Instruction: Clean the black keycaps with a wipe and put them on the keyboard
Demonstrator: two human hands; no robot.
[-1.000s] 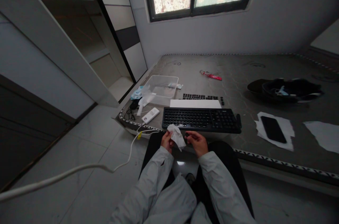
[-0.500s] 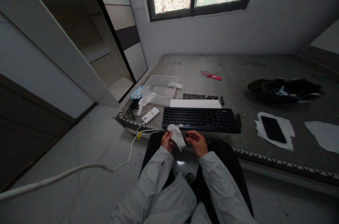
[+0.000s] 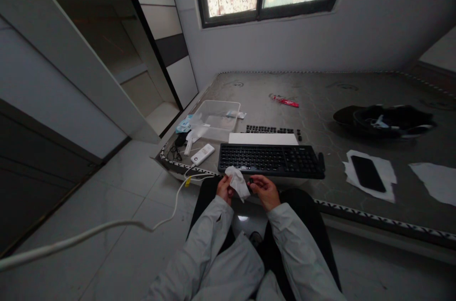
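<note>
We judge the work in hand to be only part done, taking the black keyboard (image 3: 270, 158) as our landmark. Beyond it, small dark key-like pieces (image 3: 261, 128) lie in rows, with a few loose ones at the right end, so none of these is seated in the board. How many places on the keyboard stand bare is too fine for us to tell.

One small black piece (image 3: 251, 180) is just off the keyboard's near edge, in the right hand (image 3: 266, 192), thumb and forefinger pinching it, the other fingers curled. Close beside it, the left hand (image 3: 223, 189) pinches a white tissue (image 3: 238, 182) between thumb and fingers. This looks to us like wiping pieces one at a time; which of the rows are already clean we cannot tell.

The tissue is thin, soft and crumpled, hanging to a loose point. The keyboard is a long, flat slab of dark plastic, and a smooth white strip (image 3: 262, 139) lies along its far side. Beyond its left end sits a clear, stiff-walled plastic box (image 3: 221, 102); right of it, a glossy dark phone (image 3: 368, 174) rests on wrinkled white paper (image 3: 389, 171).
</note>
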